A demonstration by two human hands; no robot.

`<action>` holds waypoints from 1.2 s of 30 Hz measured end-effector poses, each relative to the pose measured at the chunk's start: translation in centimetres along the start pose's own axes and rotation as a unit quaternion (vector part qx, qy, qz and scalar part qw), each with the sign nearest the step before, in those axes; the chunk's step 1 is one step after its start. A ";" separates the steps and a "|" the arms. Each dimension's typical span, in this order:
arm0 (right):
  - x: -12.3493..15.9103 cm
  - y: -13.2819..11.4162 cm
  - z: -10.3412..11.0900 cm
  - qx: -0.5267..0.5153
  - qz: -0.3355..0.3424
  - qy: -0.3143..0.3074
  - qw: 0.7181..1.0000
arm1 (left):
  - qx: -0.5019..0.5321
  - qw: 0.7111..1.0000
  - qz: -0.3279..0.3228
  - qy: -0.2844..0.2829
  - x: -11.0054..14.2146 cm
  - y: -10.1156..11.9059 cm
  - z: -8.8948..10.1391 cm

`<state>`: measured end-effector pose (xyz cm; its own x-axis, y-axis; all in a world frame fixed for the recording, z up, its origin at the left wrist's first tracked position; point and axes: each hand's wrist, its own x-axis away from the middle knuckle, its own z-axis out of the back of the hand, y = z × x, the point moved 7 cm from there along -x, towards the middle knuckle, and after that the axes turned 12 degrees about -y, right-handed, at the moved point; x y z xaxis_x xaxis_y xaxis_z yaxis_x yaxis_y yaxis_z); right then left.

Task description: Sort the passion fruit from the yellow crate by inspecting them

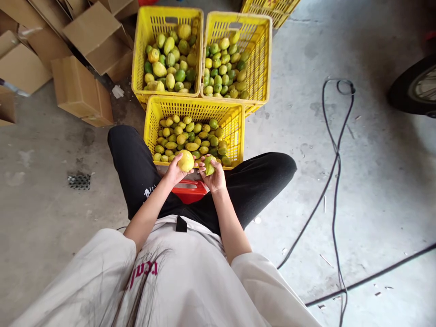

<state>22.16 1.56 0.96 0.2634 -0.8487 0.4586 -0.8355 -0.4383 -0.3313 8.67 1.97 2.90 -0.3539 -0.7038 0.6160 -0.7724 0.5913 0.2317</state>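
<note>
My left hand (175, 170) is closed around a large yellow lemon (185, 161). Beside it, my right hand (215, 178) grips a smaller green lemon (210, 166). Both fruits are held above the near rim of a yellow plastic crate (149, 131), the closest of the crates, which has many small yellow and green lemons (192, 136) in it. Behind that one stand two more: the back left crate (138, 59) holds larger mixed lemons (170, 56), and the back right crate (262, 59) holds small greenish ones (225, 68) heaped toward its left side.
Cardboard boxes (81, 91) are piled at the upper left. Part of another yellow crate (272, 11) shows at the top. A red plastic object (187, 193) sits between my legs. Black cable (335, 168) lies on the concrete floor at right, near a wheel (418, 88).
</note>
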 end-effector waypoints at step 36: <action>0.3 -0.7 -0.7 -0.024 0.032 -0.018 0.999 | 0.034 0.998 -0.044 -0.037 0.1 0.5 -0.6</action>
<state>22.54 1.82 1.91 0.2244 -0.8851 0.4078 -0.8730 -0.3685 -0.3195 8.58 2.43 3.50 -0.3187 -0.7810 0.5370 -0.8360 0.4987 0.2292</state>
